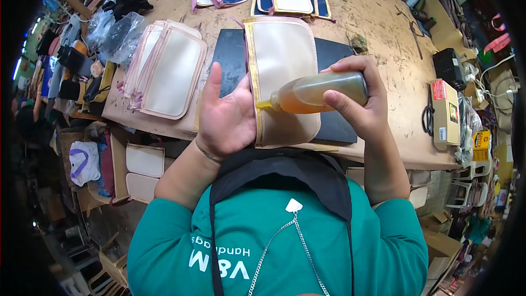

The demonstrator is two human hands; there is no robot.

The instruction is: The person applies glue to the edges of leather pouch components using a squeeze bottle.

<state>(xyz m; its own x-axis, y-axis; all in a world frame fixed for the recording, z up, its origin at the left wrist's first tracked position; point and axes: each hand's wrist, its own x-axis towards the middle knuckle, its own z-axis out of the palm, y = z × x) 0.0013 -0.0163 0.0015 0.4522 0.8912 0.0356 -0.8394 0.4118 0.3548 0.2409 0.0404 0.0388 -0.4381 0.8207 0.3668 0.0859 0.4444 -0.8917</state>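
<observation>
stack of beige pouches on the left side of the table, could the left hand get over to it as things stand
Probably yes. The left hand rests open beside the beige panel, holding nothing, and the stack of beige pouches lies just to its left with only bare table between. The right hand holds the bottle.

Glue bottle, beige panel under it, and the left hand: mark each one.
Glue bottle [320,91], head view, on its amber body.
Beige panel [282,52], head view, on its upper face.
Left hand [224,118], head view, on the palm.
</observation>
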